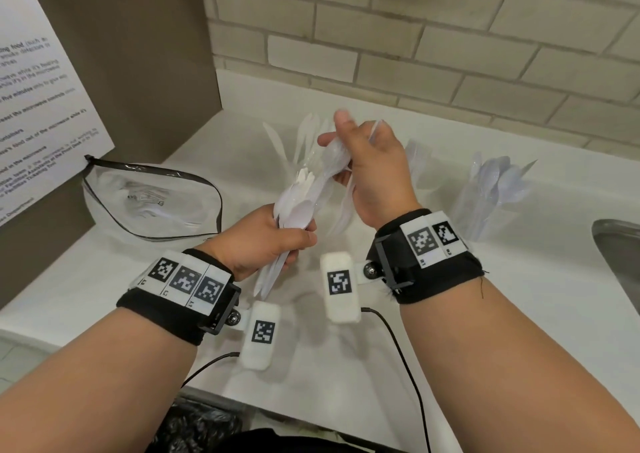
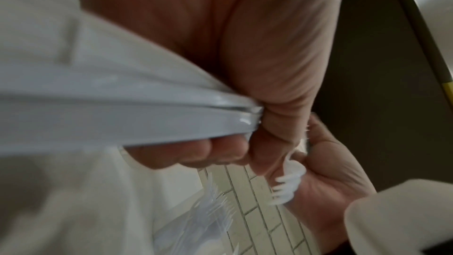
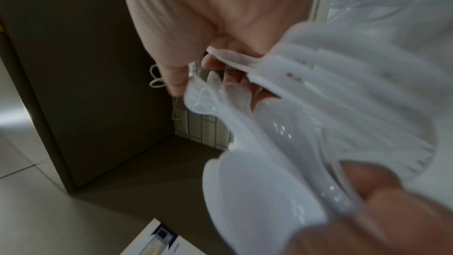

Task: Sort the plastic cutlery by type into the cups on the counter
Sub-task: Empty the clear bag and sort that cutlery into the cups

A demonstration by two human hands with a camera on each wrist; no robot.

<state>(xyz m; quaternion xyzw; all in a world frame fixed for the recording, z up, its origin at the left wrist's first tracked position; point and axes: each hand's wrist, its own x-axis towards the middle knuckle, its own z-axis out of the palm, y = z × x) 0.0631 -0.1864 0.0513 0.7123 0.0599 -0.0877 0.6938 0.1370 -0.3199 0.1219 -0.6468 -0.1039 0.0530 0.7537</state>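
Note:
My left hand (image 1: 273,234) grips a bundle of white plastic cutlery (image 1: 301,203) by the handles, heads pointing up and away; in the left wrist view the handles (image 2: 122,115) run out of the fist. My right hand (image 1: 349,155) pinches a spoon (image 1: 334,158) at the top of that bundle, and more white pieces hang beneath its palm. Spoon bowls (image 3: 257,191) fill the right wrist view, close and blurred. Clear cups stand on the counter behind: one with upright cutlery (image 1: 298,137), one partly hidden by my right hand (image 1: 419,155), one with spoons (image 1: 491,189).
A clear plastic bag (image 1: 149,203) with a dark rim lies open at the left, against a brown panel (image 1: 138,54) bearing a paper notice. A steel sink (image 1: 620,255) cuts into the white counter (image 1: 519,297) at the right. A tiled wall runs behind.

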